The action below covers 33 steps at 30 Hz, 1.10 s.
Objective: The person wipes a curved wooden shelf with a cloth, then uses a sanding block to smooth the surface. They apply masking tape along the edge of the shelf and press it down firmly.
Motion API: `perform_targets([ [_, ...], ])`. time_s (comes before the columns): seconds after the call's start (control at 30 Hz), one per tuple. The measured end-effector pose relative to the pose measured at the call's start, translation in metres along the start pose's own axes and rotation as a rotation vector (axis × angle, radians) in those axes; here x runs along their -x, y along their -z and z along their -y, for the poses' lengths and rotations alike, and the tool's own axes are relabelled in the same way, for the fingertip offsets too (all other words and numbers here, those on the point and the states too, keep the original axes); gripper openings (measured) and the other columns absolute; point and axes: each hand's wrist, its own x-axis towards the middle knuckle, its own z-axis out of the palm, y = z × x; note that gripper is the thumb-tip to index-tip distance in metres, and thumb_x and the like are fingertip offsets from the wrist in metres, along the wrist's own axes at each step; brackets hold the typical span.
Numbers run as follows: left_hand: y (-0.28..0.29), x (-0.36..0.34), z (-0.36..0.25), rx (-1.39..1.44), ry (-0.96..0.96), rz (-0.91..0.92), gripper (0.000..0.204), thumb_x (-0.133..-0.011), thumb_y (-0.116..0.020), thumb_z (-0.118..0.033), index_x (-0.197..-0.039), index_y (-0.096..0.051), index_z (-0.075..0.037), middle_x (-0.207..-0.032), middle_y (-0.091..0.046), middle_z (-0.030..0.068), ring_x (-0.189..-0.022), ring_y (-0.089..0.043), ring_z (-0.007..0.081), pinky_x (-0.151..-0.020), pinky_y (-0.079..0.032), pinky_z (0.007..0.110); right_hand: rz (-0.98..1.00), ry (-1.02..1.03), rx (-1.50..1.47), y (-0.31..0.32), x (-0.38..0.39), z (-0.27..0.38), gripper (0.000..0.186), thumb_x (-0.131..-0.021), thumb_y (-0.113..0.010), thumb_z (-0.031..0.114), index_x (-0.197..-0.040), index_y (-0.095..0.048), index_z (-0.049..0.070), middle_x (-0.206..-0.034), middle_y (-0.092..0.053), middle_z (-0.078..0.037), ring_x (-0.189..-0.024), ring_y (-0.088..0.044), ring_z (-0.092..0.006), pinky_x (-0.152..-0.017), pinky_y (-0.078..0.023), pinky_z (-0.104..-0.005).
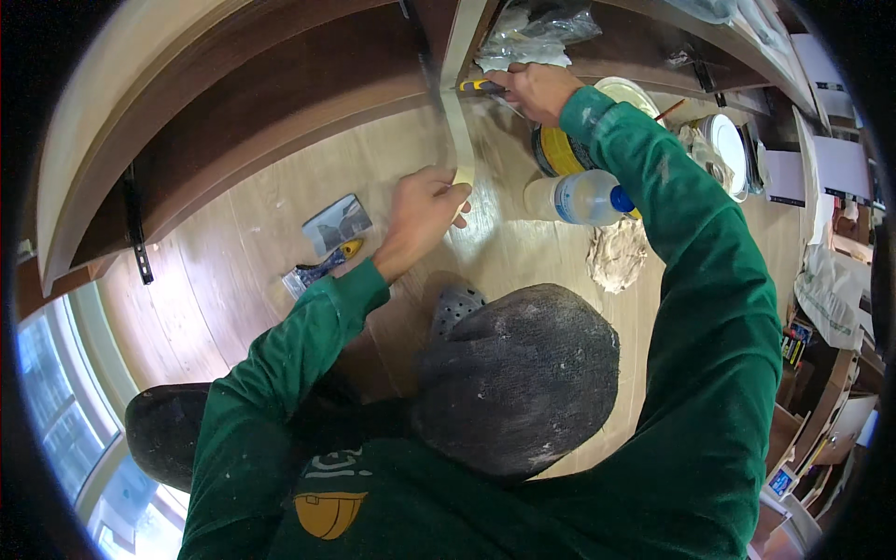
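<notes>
My left hand (425,213) pinches the lower part of a long pale strip (459,140), which looks like edge banding, between thumb and fingers. The strip runs up to the light front edge of an upright cabinet panel (459,42). Wrapped around a yellow and black utility knife (479,85), my right hand (539,91) holds its front end against the strip at the panel's lower end. The blade itself is too small to make out. Dark brown cabinet compartments open on both sides of the panel.
A smartphone (337,225) and a paintbrush (323,268) lie on the wooden floor left of my left hand. Under my right forearm are a blue-capped plastic bottle (583,198), a yellow and black can (558,152) and a crumpled pale cloth or paper (616,254). A white bucket (723,145) stands farther right.
</notes>
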Motion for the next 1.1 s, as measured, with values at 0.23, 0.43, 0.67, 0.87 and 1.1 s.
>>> perform_targets([
  [0.23,0.002,0.000,-0.014,-0.051,-0.041,-0.025,0.024,-0.088,-0.065,-0.007,-0.104,-0.059,0.010,-0.081,-0.067,0.0141,-0.062,-0.063,0.0153,-0.054,-0.051,0.027,0.055,-0.037,-0.074,-0.002,-0.004,-0.003,0.045,-0.089,-0.058,0.019,-0.134,-0.051,0.017,-0.096,-0.065,-0.017,-0.086,-0.065,-0.0381,-0.074,-0.052,-0.0500],
  [0.43,-0.001,-0.001,-0.014,0.003,-0.100,-0.018,0.024,-0.088,-0.065,-0.007,-0.104,-0.059,0.010,-0.085,-0.067,0.0131,-0.066,-0.063,0.0139,-0.054,-0.050,0.027,0.041,-0.029,-0.079,-0.007,-0.003,-0.005,0.044,-0.090,-0.058,0.021,-0.134,-0.051,0.018,-0.096,-0.066,-0.017,-0.086,-0.064,-0.0389,-0.075,-0.051,-0.0512],
  [0.67,0.001,-0.009,0.003,-0.216,-0.239,-0.124,0.036,-0.080,-0.068,-0.020,-0.106,-0.062,0.005,-0.081,-0.069,0.0173,-0.072,-0.067,0.0272,-0.067,-0.052,0.036,0.070,-0.051,-0.064,-0.001,-0.005,0.002,0.047,-0.090,-0.058,0.019,-0.135,-0.048,0.016,-0.093,-0.065,-0.019,-0.084,-0.064,-0.0393,-0.073,-0.051,-0.0504],
  [0.87,-0.007,-0.004,-0.022,-0.392,-0.393,-0.216,0.032,-0.078,-0.069,-0.019,-0.102,-0.063,0.002,-0.086,-0.068,0.0201,-0.079,-0.067,0.0302,-0.071,-0.053,0.038,0.045,-0.005,-0.096,-0.014,-0.010,-0.006,0.047,-0.088,-0.057,0.012,-0.134,-0.049,0.012,-0.092,-0.064,-0.021,-0.083,-0.064,-0.0406,-0.073,-0.050,-0.0501],
  [1.1,-0.012,0.006,-0.035,-0.594,-0.459,-0.128,0.025,-0.080,-0.064,-0.020,-0.093,-0.061,0.001,-0.080,-0.063,0.0265,-0.077,-0.062,0.0452,-0.068,-0.050,0.048,0.021,0.052,-0.151,-0.018,-0.017,-0.006,0.048,-0.086,-0.059,0.009,-0.133,-0.052,0.013,-0.091,-0.064,-0.021,-0.083,-0.063,-0.0411,-0.074,-0.050,-0.0502],
])
